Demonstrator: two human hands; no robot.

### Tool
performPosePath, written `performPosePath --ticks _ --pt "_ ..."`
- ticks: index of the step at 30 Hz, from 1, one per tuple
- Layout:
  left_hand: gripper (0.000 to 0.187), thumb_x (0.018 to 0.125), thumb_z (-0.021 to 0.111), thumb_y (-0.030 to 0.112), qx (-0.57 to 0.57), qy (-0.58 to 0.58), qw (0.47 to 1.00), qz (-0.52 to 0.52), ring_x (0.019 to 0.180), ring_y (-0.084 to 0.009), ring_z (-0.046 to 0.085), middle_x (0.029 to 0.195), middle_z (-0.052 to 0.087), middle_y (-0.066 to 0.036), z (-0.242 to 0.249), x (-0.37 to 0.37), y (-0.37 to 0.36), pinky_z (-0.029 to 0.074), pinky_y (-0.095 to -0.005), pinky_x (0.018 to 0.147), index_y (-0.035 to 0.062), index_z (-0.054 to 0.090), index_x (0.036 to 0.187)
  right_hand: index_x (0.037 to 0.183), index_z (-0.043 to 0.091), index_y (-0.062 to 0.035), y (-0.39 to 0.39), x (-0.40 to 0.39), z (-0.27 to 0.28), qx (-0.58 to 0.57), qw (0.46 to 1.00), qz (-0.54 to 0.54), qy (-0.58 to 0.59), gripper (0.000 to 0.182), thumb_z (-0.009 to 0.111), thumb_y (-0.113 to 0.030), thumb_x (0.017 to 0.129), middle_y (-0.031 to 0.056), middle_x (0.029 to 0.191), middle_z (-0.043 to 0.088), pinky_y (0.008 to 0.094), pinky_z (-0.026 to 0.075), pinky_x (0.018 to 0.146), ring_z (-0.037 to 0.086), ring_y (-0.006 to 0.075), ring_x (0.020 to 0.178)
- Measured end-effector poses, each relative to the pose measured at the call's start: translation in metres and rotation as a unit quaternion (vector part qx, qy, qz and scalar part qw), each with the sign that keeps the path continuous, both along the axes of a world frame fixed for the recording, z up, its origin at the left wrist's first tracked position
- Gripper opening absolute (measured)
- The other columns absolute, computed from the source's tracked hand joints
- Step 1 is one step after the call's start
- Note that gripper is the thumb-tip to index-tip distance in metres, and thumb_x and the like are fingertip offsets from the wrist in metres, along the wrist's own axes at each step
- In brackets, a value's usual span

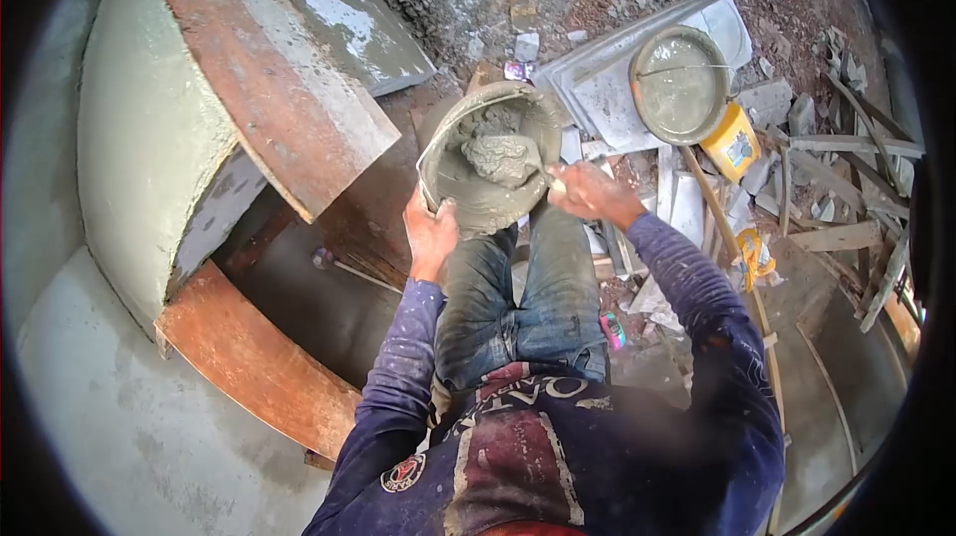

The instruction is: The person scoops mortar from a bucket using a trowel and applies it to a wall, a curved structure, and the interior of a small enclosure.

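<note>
A cement-smeared bucket [458,202] is tilted in front of my legs, its mouth toward me. Wet grey mortar [498,155] lies heaped inside it. My left hand [430,235] grips the bucket's near-left rim, thumb over the edge. At the right side of the bucket, my right hand [595,193] is closed around the handle of a trowel [551,177]. The trowel's blade is in the bucket, coated or covered by mortar, so its shape is hard to make out.
On the left stand a curved plastered wall [149,137] and curved boards [259,357]. Another bucket [681,88] with grey liquid sits on pale slabs [597,88], beside a yellow container [732,142]. Scrap wood [846,237] and rubble cover the ground at right.
</note>
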State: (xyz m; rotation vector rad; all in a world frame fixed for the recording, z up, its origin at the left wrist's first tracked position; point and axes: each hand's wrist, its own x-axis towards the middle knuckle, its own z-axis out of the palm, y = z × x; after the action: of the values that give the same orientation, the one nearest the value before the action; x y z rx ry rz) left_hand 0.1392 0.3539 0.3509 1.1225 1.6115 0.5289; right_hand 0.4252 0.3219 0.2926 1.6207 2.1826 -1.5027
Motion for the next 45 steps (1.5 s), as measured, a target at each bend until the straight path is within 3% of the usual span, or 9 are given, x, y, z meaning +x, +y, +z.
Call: performPosePath --ticks 7,10,18,21,24,27,32,36,45 --pt "0.05 0.075 0.052 -0.006 -0.076 -0.081 0.987 0.117 0.102 -0.0164 0.058 0.114 0.063 -0.006 0.008 -0.002 -0.006 0.043 -0.0287 0.092 -0.0011 0.053 0.125 0.122 0.051 -0.0008 0.002 -0.023 0.034 -0.135 0.968 -0.141 0.158 0.046 0.058 -0.029 0.086 0.0131 0.083 0.06 0.0397 0.05 0.061 0.061 0.024 0.073" --pt "0.049 0.073 0.053 -0.005 -0.087 -0.077 0.979 0.17 0.097 -0.0169 0.058 0.109 0.063 -0.006 -0.017 -0.019 -0.021 0.046 -0.0302 0.087 -0.001 0.054 0.122 0.113 0.05 -0.0021 0.011 -0.015 0.047 -0.382 0.738 -0.329 0.449 0.029 0.053 -0.005 0.083 0.0036 0.077 0.054 0.0254 0.045 0.045 0.053 0.0101 0.056" --pt "0.04 0.074 0.055 -0.001 -0.107 0.112 0.973 0.169 0.079 -0.0165 0.06 0.095 0.064 -0.007 -0.005 -0.048 -0.062 0.05 -0.0297 0.069 -0.0002 0.058 0.113 0.13 0.041 -0.0005 0.128 -0.061 -0.002 -0.099 0.636 -0.71 0.286 0.047 0.059 -0.014 0.089 0.0041 0.076 0.057 0.0302 0.045 0.046 0.054 0.0158 0.055" --pt "0.039 0.073 0.055 -0.001 -0.149 0.173 0.961 0.159 0.078 -0.0159 0.06 0.091 0.064 -0.007 -0.007 -0.067 -0.085 0.05 -0.0301 0.069 -0.0002 0.059 0.112 0.122 0.05 0.0028 0.197 -0.175 -0.129 0.375 0.703 -0.602 0.053 0.039 0.056 -0.021 0.091 0.0156 0.087 0.065 0.0416 0.051 0.069 0.062 0.0348 0.075" --pt "0.04 0.073 0.054 -0.004 -0.164 0.115 0.954 0.224 0.089 -0.0156 0.059 0.1 0.066 -0.008 0.001 -0.074 -0.089 0.047 -0.0285 0.082 -0.0023 0.059 0.112 0.122 0.05 0.0002 0.266 -0.193 -0.047 -0.024 0.947 -0.246 0.207 0.044 0.054 -0.024 0.086 0.0184 0.089 0.066 0.0427 0.052 0.07 0.065 0.0368 0.08" --pt "0.035 0.072 0.058 -0.002 -0.2 0.164 0.948 0.184 0.084 -0.0172 0.06 0.092 0.067 -0.009 -0.002 -0.089 -0.107 0.048 -0.0297 0.078 -0.0027 0.061 0.107 0.126 0.049 -0.0054 0.239 -0.181 0.009 0.122 0.826 -0.456 0.309 0.046 0.053 -0.026 0.085 0.0157 0.086 0.066 0.0416 0.052 0.063 0.064 0.0335 0.073" --pt "0.047 0.071 0.052 -0.006 -0.11 0.104 0.976 0.157 0.086 -0.0164 0.061 0.101 0.065 -0.006 -0.009 -0.068 -0.082 0.048 -0.0287 0.075 -0.0011 0.058 0.118 0.125 0.052 -0.0044 0.123 -0.049 -0.008 0.243 0.933 -0.199 0.174 0.046 0.058 -0.021 0.082 0.0172 0.104 0.066 0.0454 0.053 0.079 0.064 0.0344 0.096" --pt "0.053 0.069 0.052 0.0 -0.041 0.068 0.991 0.108 0.1 -0.0222 0.063 0.107 0.068 -0.014 -0.009 -0.044 -0.058 0.047 -0.0324 0.089 0.0004 0.058 0.122 0.102 0.062 -0.0038 0.062 -0.013 0.045 -0.078 0.989 0.065 -0.105 0.031 0.062 -0.023 0.078 0.0167 0.085 0.065 0.0463 0.051 0.069 0.063 0.0379 0.076" --pt "0.051 0.074 0.053 -0.007 0.026 0.102 0.993 -0.062 0.1 -0.0238 0.066 0.108 0.068 -0.017 0.024 -0.036 -0.016 0.047 -0.0326 0.09 0.0011 0.056 0.124 0.097 0.063 -0.0062 -0.046 -0.045 -0.007 0.068 0.992 -0.002 0.104 0.026 0.061 -0.025 0.079 0.0166 0.076 0.061 0.0467 0.049 0.069 0.061 0.037 0.074"
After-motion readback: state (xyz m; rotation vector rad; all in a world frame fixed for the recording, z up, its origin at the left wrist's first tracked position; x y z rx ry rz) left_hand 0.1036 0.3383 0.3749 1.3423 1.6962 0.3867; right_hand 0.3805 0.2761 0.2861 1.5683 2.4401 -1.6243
